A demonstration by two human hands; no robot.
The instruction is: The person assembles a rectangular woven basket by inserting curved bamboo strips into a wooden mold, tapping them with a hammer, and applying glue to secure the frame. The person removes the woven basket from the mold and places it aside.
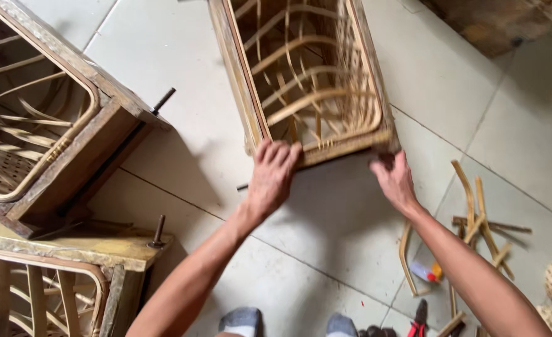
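- Left hand [271, 178]: fingers curled over the near edge of the rattan frame [307, 75], gripping it
- Right hand [393, 181]: fingers closed on the frame's near corner

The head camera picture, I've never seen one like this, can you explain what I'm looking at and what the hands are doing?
The picture comes from a camera worn on a person's head, looking down at their own bare arms and a tiled floor. The left hand has its grip on the near edge of a wooden frame with a woven rattan basket inside; the right hand holds the near right corner. At left stand similar frames with metal bolts sticking out. On the floor at right lie cut rattan strips, a small bottle and red-handled pliers. The person's socked feet show at the bottom.
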